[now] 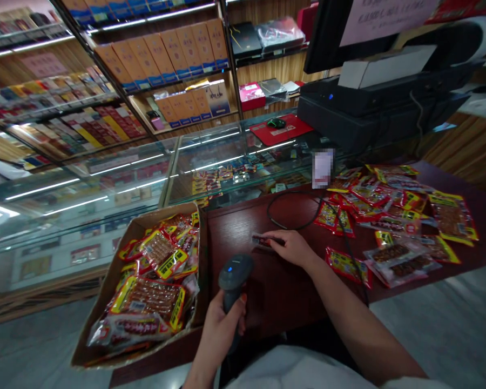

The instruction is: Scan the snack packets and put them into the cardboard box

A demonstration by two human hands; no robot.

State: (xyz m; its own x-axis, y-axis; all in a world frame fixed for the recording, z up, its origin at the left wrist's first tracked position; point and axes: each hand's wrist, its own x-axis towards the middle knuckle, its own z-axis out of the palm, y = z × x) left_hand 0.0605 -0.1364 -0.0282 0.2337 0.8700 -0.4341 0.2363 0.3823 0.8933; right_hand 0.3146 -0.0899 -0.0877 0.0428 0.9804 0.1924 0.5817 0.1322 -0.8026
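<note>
My left hand (222,324) is wrapped round the handle of a dark grey barcode scanner (235,270), held upright with a small blue light on its head. Over the dark red tabletop (235,224), my right hand (294,247) pinches a small clear-wrapped snack packet (262,241), partly covered by the fingers. The packet lies a little beyond the scanner's head. To the left stands an open cardboard box (204,254) heaped with yellow-and-red snack packets (154,297). More snack packets (372,197) lie in a loose pile to the right of my right hand.
A black cable (291,227) loops across the table. Behind runs a glass display counter (137,167) with a mouse (276,123) on a red mat (299,129). A monitor (328,38) and a black cash drawer (348,119) stand at the right. Shelves of boxes (162,48) line the wall.
</note>
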